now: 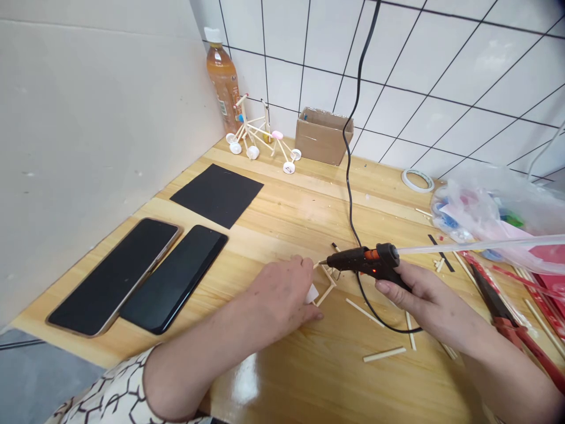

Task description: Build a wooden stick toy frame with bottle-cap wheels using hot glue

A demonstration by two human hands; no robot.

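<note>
My right hand (424, 294) grips a black hot glue gun (375, 260) by its handle. A long clear glue stick (481, 244) runs out of its back end, and a small red light shows on its side. The gun's nozzle points left, right at a small frame of thin wooden sticks (327, 287). My left hand (282, 294) is closed around the left part of that frame, with a white piece (312, 293) showing beside the fingers. The hand hides much of what it holds.
Loose wooden sticks (384, 354) lie near my right hand. Red-handled scissors (507, 324) and a plastic bag (498, 206) are at the right. Two phones (174, 280) and black sandpaper-like sheet (216, 194) lie left. A wheeled stick model (260, 132), bottle (223, 82) and cardboard box (324, 138) stand behind; a black cord (351, 176) crosses.
</note>
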